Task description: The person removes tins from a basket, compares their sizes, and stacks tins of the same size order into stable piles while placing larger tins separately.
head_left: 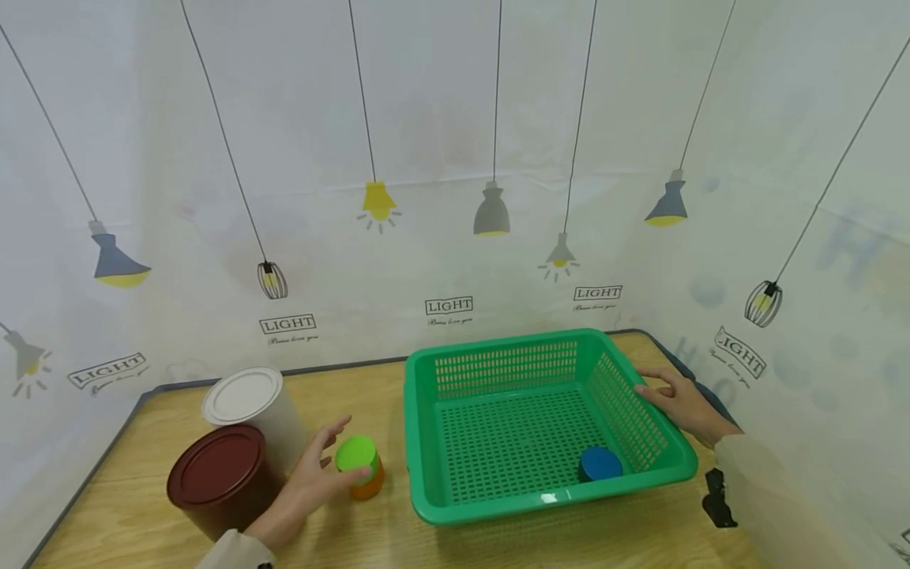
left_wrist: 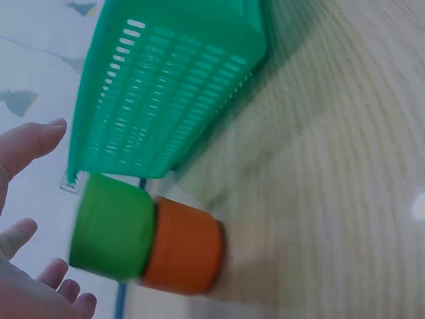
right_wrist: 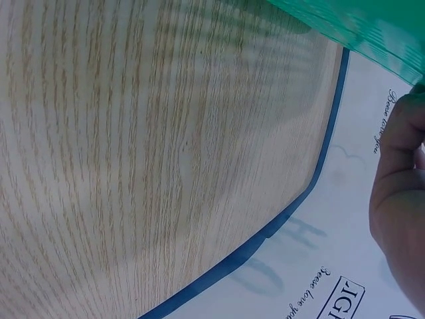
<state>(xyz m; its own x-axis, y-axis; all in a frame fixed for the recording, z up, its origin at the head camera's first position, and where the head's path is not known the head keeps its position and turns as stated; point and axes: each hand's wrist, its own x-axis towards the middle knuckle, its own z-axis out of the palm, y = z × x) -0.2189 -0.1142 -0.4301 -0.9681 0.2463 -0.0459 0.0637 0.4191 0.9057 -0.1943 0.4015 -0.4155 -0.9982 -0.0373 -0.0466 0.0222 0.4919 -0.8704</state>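
A green cylinder (head_left: 358, 454) sits on top of an orange cylinder (head_left: 367, 484), both upright on the table. My left hand (head_left: 309, 482) is beside this stack, fingers spread and thumb in front of the green piece. In the left wrist view a gap shows between the fingers and the green cylinder (left_wrist: 113, 229). My right hand (head_left: 682, 403) holds the right rim of a green plastic basket (head_left: 550, 502), its thumb over the edge; its lower fingers are hidden. Inside the basket, a round blue piece (head_left: 600, 465) lies at the near right corner.
Left of the stack stand a dark red lidded tub (head_left: 216, 466) and, behind it, a white lidded tub (head_left: 245, 395). The wooden table (head_left: 355, 395) has a dark edge against a lamp-printed wall sheet (head_left: 426, 103). A small black object (head_left: 720, 499) shows by the right sleeve.
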